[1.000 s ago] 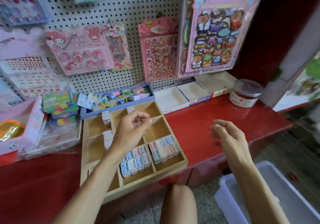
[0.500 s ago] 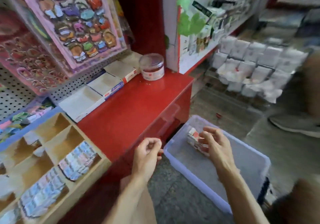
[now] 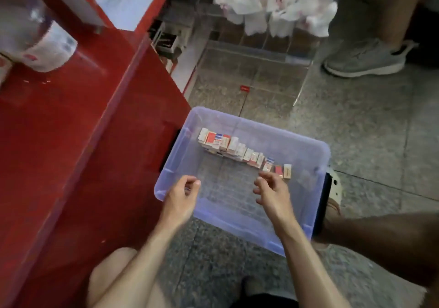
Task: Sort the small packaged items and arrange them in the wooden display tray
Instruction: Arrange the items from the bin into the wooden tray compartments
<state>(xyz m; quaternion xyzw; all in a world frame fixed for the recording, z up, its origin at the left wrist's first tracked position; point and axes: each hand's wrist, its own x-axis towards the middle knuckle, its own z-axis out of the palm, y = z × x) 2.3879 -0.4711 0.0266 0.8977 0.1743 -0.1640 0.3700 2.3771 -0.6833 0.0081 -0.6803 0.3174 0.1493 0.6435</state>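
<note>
Seen from above, blurred by motion. Wooden display tray out of frame. Upper left, smeared round clear tub [image 3: 35, 39] on a glossy red counter [image 3: 71, 141], cut off by the edge. On the speckled stone floor, a translucent lilac plastic bin [image 3: 237, 219], rectangular with rounded corners. Inside, a diagonal row of small packaged items [image 3: 237, 149] (red-and-white cartons, print illegible), standing on edge. Left hand [image 3: 181, 197] over the bin's near-left corner, fingers loosely curled, seemingly empty. Right hand [image 3: 273, 194] just short of the row's right end, fingers relaxed and holding nothing. Top right, a grey sneaker [image 3: 365, 58].
</note>
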